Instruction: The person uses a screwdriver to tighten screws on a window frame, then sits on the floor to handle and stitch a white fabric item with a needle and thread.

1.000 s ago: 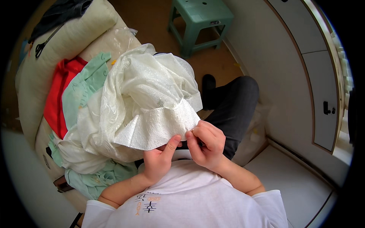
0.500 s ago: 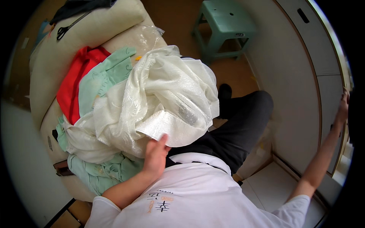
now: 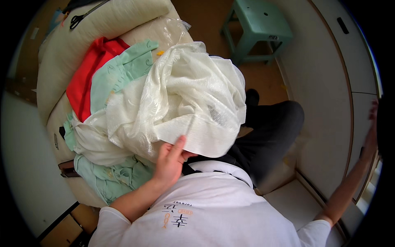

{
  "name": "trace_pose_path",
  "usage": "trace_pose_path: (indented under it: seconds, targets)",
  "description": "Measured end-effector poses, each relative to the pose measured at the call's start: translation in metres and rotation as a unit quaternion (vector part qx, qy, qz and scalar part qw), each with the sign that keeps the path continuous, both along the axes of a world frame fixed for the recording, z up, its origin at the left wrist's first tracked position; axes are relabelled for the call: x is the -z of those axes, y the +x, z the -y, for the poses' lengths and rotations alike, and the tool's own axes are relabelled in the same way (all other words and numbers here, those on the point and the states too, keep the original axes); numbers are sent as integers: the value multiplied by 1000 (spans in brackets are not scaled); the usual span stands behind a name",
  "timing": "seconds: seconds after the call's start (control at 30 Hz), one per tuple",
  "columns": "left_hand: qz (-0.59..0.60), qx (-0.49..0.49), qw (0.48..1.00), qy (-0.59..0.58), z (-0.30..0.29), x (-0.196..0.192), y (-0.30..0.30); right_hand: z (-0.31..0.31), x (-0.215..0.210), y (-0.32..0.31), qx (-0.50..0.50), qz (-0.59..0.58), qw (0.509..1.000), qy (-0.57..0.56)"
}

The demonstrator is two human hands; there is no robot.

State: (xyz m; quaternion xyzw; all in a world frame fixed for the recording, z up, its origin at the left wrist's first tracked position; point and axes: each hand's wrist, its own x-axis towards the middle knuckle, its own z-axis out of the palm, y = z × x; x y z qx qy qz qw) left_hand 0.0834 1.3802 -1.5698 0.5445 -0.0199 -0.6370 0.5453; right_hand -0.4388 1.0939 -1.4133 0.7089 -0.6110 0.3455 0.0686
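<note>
A large sheer white fabric (image 3: 197, 82) lies bunched over my lap and the seat to my left. My left hand (image 3: 170, 160) pinches its near edge, the thumb on top and the fingers beneath. A smooth band of the cloth runs flat away from the thumb. Out at the far right, my right hand (image 3: 371, 127) reaches up beside the pale cabinet (image 3: 325, 82). Its fingers are dim and partly cut off by the picture's rim, so what it touches does not show.
Red cloth (image 3: 84, 82) and mint-green cloth (image 3: 123, 66) lie left of the white fabric, on a cream padded seat (image 3: 78, 191). Black scissors (image 3: 78, 19) rest on its bolster (image 3: 123, 20). A green plastic stool (image 3: 263, 31) stands ahead on the brown floor.
The view has shifted slightly, moving most things rightward in the picture. My left hand keeps hold of the fabric edge, and the band near it lies flatter. My right arm stays stretched out.
</note>
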Motion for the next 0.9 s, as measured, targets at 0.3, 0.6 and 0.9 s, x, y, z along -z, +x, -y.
trace_pose_path:
  seconds: [0.3, 0.6, 0.9]
  targets:
    - [33, 112, 986, -122, 19, -4, -38, -170, 115, 322, -461, -46, 884, 55]
    - [-1, -172, 985, 12, 27, -9, 42, -158, 102, 353, -483, 108, 863, -106]
    - [-91, -106, 984, -107, 18, -38, 79, -181, 127, 329, -526, 115, 837, -100]
